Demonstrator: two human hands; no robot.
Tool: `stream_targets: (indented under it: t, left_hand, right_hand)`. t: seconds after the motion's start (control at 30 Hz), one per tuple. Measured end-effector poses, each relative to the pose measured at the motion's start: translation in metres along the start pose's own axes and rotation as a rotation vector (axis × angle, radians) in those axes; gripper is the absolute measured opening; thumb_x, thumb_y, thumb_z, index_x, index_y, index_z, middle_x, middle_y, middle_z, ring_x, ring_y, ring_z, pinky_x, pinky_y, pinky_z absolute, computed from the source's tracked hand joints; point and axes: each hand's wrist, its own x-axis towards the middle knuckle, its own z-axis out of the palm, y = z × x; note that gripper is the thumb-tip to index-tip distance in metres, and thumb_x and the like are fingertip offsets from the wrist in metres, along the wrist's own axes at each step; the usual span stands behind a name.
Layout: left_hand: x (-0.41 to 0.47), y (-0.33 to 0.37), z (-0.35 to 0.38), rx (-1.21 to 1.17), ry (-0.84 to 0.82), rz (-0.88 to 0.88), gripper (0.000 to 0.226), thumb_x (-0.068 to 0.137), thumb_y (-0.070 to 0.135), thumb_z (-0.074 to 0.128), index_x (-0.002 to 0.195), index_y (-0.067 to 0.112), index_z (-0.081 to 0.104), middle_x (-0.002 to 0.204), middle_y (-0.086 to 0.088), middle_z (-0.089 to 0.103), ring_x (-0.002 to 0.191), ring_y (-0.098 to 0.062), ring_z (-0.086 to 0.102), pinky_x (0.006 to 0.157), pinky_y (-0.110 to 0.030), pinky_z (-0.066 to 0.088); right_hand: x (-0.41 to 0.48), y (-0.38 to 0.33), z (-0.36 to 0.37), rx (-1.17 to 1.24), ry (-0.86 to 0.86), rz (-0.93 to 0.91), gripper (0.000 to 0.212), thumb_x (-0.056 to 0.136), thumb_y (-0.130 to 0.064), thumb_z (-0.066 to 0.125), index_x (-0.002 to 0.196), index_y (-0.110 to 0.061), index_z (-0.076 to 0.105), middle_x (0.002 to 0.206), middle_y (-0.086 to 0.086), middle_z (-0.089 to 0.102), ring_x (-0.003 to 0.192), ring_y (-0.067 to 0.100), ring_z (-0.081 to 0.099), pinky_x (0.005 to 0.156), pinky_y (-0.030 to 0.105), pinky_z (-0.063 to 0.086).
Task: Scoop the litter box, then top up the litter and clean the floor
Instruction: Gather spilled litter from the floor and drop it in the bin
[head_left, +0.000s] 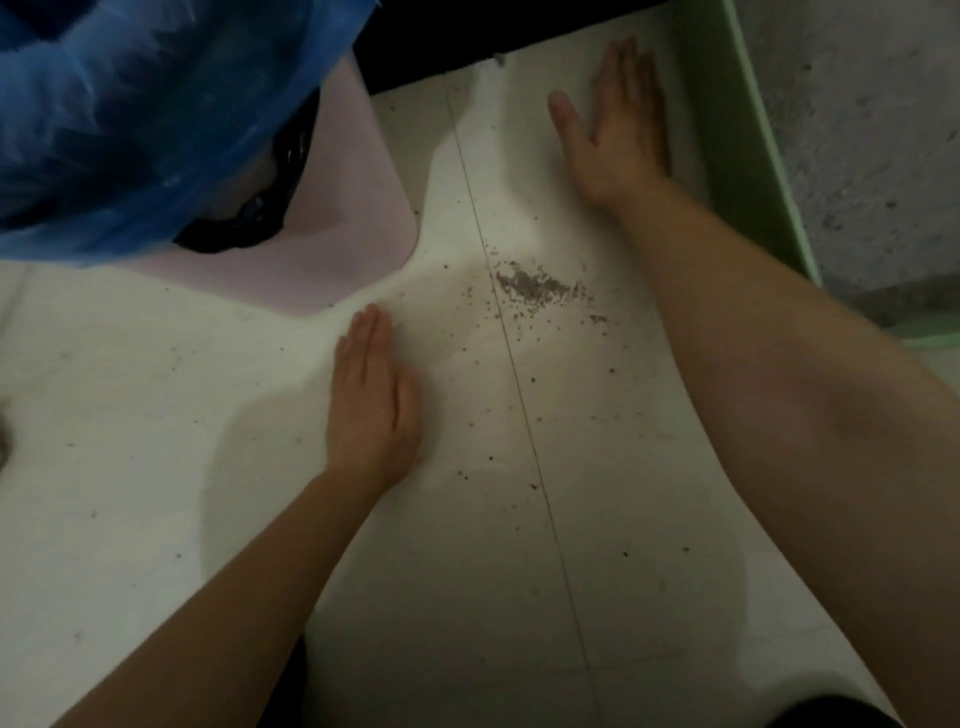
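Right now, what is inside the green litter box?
Grey, speckled litter fills the part of the green litter box in view. Whatever lies below that surface is covered, and the rest of the box is outside the frame.

both forearms reach forward and down. the left hand (371, 400) lies flat, fingers together. the right hand (615, 124) stretches farther ahead, fingers straight.

Bare forearms (769, 364) lead to the left hand (371, 400) and right hand (618, 130); dark clothing (836, 713), perhaps trousers, shows below.
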Motion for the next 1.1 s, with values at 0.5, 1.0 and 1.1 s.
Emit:
stream_targets:
  t: [0.5,1.0,1.1]
  left_hand:
    - [0.008,-0.009,0.003,-0.015,0.042,-0.106,0.06,0.097,0.027,0.028,0.153,0.006,0.018,0.16,-0.01,0.018,0.148,-0.018,0.01,0.12,-0.025,0.002]
    - [0.019,-0.001,0.012,-0.08,0.139,-0.089,0.063,0.089,0.022,0.031,0.148,0.0,0.03,0.155,-0.016,0.028,0.145,-0.025,0.02,0.121,-0.04,0.015]
    - [0.019,-0.001,0.013,-0.062,0.137,-0.077,0.064,0.088,0.022,0.031,0.147,-0.003,0.031,0.154,-0.019,0.03,0.144,-0.029,0.022,0.12,-0.043,0.017]
  right_hand:
    - [0.012,-0.071,0.044,-0.132,-0.078,-0.502,0.063,0.101,-0.043,0.032,0.147,-0.001,0.039,0.142,0.018,0.044,0.126,0.032,0.046,0.109,0.032,0.033]
    - [0.016,-0.089,0.047,-0.266,-0.258,-0.657,0.062,0.102,-0.035,0.022,0.152,0.002,0.027,0.159,0.022,0.024,0.147,0.039,0.021,0.119,0.044,0.021]
    - [-0.031,-0.063,0.035,-0.18,-0.324,-0.673,0.062,0.104,-0.037,0.023,0.153,0.0,0.024,0.162,0.018,0.02,0.15,0.032,0.016,0.123,0.041,0.014]
